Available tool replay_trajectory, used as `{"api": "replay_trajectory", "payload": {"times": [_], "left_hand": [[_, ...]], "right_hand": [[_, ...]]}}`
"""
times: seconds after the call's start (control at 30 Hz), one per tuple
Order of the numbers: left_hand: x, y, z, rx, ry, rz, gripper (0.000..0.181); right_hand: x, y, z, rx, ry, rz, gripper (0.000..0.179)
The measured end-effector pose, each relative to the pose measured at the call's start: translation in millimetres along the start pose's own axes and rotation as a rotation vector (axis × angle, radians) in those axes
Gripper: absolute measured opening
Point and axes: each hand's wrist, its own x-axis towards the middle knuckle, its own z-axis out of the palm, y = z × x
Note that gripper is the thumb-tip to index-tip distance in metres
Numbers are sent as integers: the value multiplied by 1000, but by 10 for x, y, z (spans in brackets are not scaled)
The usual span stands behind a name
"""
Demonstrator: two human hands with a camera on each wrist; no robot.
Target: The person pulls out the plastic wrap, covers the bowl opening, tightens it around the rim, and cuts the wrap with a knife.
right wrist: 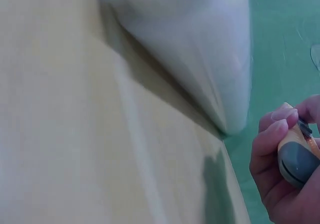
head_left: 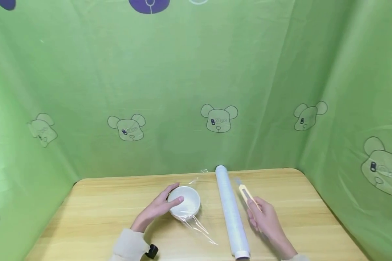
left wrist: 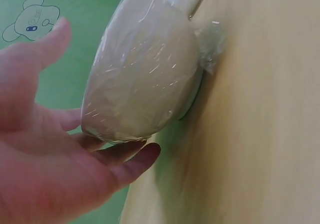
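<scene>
A white bowl (head_left: 188,201) covered in clear plastic wrap (head_left: 200,226) is at the middle of the table, the loose film trailing toward the front. At its left side is my left hand (head_left: 161,203), thumb stretched over the top. In the left wrist view, the fingers (left wrist: 132,164) of that hand touch the side of the film-covered bowl (left wrist: 145,63), while the thumb stands apart. My right hand (head_left: 264,217) grips a yellow utility knife (head_left: 245,192), its blade out and pointing away from me. The right wrist view shows the knife's grey end (right wrist: 296,161) inside the curled fingers.
A long roll of plastic wrap (head_left: 232,214) lies front to back between the bowl and the right hand. The wooden table (head_left: 98,206) is enclosed by green curtains (head_left: 173,148) printed with bear heads, at the back and both sides.
</scene>
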Motion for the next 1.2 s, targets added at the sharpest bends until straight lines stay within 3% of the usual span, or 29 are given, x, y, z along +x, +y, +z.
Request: {"api": "replay_trajectory", "payload": {"times": [0.27,0.43,0.77,0.93,1.2], "left_hand": [[-53,-84,82,-44,47,13,90],[-87,-153,86,-97,54,53,99],[-143,-261,96,-269,12,68,118],[-175,-305,83,-375,-52,87,127],[-213,-328,98,-401,-49,92,126]], "right_hand": [[215,52,-88,45,2,42,34],[305,53,-102,88,-13,81,37],[410,103,-162,147,-32,82,37],[391,131,-188,126,-120,133,45],[353,172,-228,121,-188,151,63]]}}
